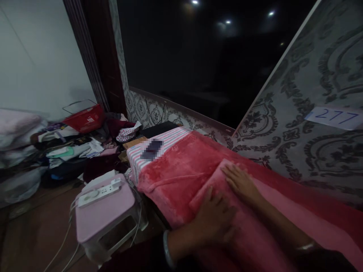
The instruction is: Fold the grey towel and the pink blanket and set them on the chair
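A pink plush blanket (246, 234), folded into a thick strip, lies on a red plush cover (181, 166). My right hand (241, 183) rests flat on the strip's far end, fingers stretched out. Nearer to me, my left hand (215, 213) lies on the strip's left edge with its fingers apart and slightly bent; it is a little blurred. A bracelet circles my left wrist. Past the red cover shows a striped cloth (174, 135), on which a dark pixelated object (152, 150) lies.
A pink stool (104, 219) with a white power strip (99, 193) and trailing cords stands at left. Behind it are heaped clothes (70, 151) and a red basket (85, 118). A large dark screen (210, 56) hangs on the patterned wall, with a paper marked 277 (334, 117).
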Demonstrator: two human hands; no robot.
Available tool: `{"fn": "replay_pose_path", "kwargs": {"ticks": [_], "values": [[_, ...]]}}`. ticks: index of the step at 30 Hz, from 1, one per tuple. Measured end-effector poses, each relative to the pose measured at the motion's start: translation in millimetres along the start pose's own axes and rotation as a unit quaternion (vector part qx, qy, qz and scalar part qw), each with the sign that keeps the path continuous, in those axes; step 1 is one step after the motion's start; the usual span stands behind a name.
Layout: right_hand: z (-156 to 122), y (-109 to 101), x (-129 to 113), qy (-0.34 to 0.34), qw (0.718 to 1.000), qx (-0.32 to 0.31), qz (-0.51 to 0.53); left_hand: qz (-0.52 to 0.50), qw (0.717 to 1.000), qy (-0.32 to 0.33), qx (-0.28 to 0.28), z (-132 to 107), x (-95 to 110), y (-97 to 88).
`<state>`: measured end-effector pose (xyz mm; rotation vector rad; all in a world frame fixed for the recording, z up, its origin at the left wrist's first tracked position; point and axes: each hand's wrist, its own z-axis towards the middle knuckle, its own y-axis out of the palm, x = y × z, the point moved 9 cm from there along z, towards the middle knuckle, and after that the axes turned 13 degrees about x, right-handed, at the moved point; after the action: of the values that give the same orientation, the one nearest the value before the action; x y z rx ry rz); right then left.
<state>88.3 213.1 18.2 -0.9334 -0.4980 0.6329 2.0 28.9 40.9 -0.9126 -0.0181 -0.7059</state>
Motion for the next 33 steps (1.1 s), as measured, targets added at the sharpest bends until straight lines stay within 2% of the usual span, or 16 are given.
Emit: {"fn": "replay_pose_path", "kwargs": {"ticks": [2, 5, 9, 14, 21, 24, 28, 31, 33], "values": [[1.1, 8.7, -22.9, -0.009, 0.999, -0.031, 0.007, 0.009, 1.0, -0.021, -0.011, -5.6, -10.7, -4.0], [8.6, 22.7, -26.4, 0.014, 0.998, -0.06, 0.011, 0.003, 0.999, -0.04, -0.022, -15.0, -23.1, -2.6], [31.4, 34.5, -6.4, 0.048, 0.994, -0.085, 0.055, -0.006, 0.999, -0.046, -0.023, -18.6, -29.5, 5.9], [54.3, 44.6, 17.0, 0.102, 0.979, -0.129, 0.12, 0.016, 0.999, -0.04, -0.019, -11.9, -32.6, 10.3], [56.6, 47.3, 44.6, 0.231, 0.956, -0.143, 0.109, 0.068, 0.998, -0.014, 0.0, -8.7, -32.9, 9.2], [60.9, 36.7, 49.6, 0.25, 0.957, -0.116, 0.091, 0.086, 0.996, -0.006, 0.008, -7.3, -32.5, 7.8], [63.3, 5.3, 57.6, 0.266, 0.957, -0.066, 0.092, 0.098, 0.995, 0.005, 0.012, -4.3, -31.2, 5.5], [42.8, -30.6, 53.5, 0.237, 0.966, -0.056, 0.088, 0.101, 0.995, 0.011, 0.016, -2.1, -30.8, 3.4], [12.2, -59.4, 40.2, 0.193, 0.976, -0.062, 0.077, 0.102, 0.995, 0.007, 0.011, -0.8, -32.9, 2.9]]}}
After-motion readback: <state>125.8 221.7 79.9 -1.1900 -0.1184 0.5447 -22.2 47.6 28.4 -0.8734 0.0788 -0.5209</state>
